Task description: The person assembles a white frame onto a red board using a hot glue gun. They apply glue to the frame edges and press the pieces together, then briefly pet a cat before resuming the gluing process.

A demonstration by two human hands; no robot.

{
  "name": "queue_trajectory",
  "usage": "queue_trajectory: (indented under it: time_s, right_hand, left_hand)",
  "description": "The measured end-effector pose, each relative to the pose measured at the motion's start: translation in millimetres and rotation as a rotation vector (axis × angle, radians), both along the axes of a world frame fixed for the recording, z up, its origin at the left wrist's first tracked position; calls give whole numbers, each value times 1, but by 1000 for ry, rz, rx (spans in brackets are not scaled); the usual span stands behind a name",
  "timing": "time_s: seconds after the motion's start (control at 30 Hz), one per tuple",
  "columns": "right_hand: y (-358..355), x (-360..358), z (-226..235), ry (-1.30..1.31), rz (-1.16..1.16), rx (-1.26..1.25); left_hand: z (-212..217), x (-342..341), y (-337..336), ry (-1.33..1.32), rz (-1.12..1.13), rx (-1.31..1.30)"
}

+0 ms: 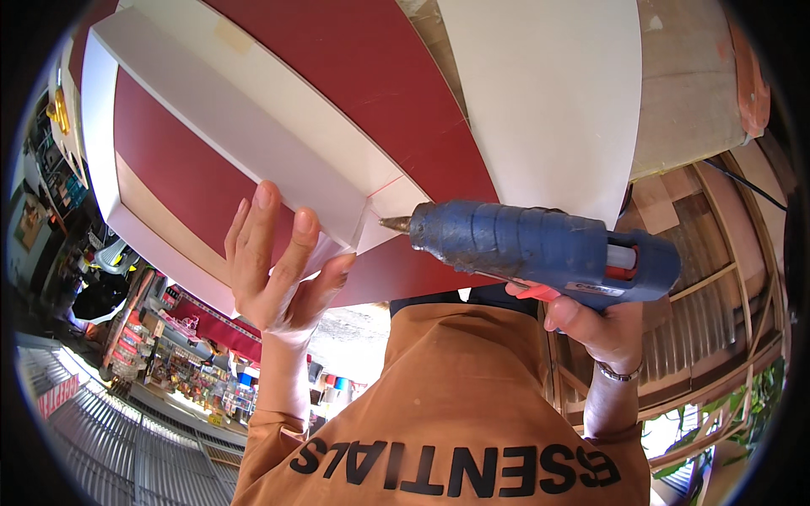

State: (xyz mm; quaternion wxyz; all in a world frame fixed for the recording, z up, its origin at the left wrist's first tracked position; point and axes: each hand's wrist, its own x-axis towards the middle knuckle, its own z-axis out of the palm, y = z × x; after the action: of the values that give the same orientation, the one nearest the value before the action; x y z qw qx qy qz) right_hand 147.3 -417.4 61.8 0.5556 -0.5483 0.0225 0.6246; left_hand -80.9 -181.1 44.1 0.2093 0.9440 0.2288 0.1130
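A blue hot glue gun point(515, 240) lies level in my right hand point(606, 331), whose fingers wrap its handle near the red trigger. Its metal nozzle point(395, 223) points left, close to the end corner of a long white folded strip point(245, 126). That strip stands up along a red and white panel point(371, 93). My left hand point(274, 274) is open at the strip's near end, fingers stretched upward and the thumb near the corner. Whether its fingertips press on the strip I cannot tell. A thin red line crosses the white surface just above the nozzle.
A large white sheet point(548, 93) lies at the far right of the panel, beside a worn brownish surface point(688, 76). Curved wooden framing point(717, 278) stands to the right, with a black cable point(747, 184) above it. Shelves of small goods point(202, 388) are at the lower left.
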Motion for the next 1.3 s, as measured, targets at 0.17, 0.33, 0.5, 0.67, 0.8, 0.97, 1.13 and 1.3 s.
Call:
queue_trajectory:
  time_s: [0.17,0.33,0.5,0.67,0.8,0.97,1.13,1.3]
  right_hand:
    - [12,5,2,34,129,-81]
    - [15,4,1,63,162,-117]
    - [18,0,0,45,158,-114]
    - [19,2,-2,76,173,-95]
    - [21,2,0,78,172,-117]
    - [18,1,-1,31,175,-104]
    - [17,0,-1,-25,202,-122]
    - [21,2,-2,-51,247,-131]
  left_hand:
    - [1,3,0,-6,26,0]
    - [0,5,1,-25,22,-1]
    - [2,7,1,-6,20,10]
    - [1,6,3,-7,-8,17]
    - [1,6,3,-2,-10,25]
    - [1,6,3,-7,13,23]
    - [0,6,2,-5,9,29]
    - [1,6,1,3,15,33]
